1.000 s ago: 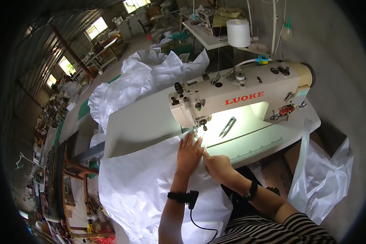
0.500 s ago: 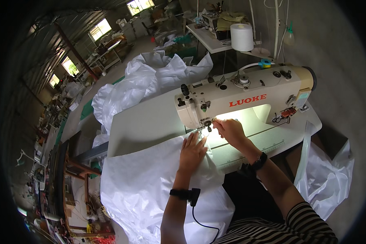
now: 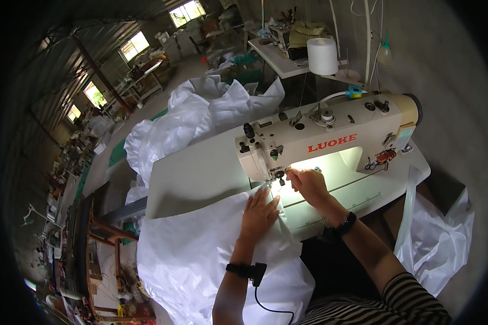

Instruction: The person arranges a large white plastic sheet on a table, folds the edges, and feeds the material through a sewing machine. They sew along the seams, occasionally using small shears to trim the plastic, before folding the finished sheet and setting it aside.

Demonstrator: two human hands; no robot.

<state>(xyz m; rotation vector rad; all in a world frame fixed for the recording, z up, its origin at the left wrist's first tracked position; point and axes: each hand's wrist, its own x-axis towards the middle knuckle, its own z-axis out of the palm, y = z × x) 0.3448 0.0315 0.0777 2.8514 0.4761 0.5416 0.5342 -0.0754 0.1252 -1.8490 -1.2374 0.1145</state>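
Two hands are at the stitching end of an industrial sewing machine in the head view. A white plastic-looking sheet lies over the front left of the machine bed and drapes past its near edge, its upper right corner close below the machine head. The sheet could well slip out of line if its hanging part drags, and fingers this near the needle risk a prick if the machine runs. The left hand lies flat, fingers extended and slightly spread, on the sheet without gripping it. The right hand is partly closed, fingers curled beside a small dark knob; whether it pinches anything cannot be told.
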